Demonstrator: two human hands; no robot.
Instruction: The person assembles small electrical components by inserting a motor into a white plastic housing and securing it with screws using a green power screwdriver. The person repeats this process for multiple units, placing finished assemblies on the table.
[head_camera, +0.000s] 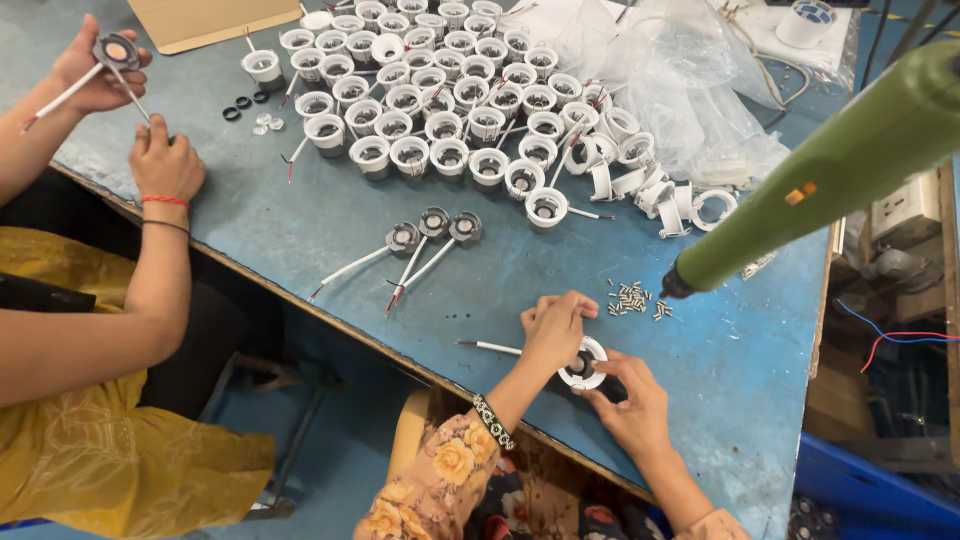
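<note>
1. Two hands are working one white round lamp housing (583, 363) near the blue table's front edge (420, 365): left hand (553, 327) pressing on top, right hand (632, 400) pinching its rim.
2. Housing looks light, rigid plastic; rim seems the safest grip, its trailing wire (490, 347) being floppy.
3. Screws (634, 298) and hanging green screwdriver (830, 170) are crowding the far side; bare tabletop lies to the left.
</note>
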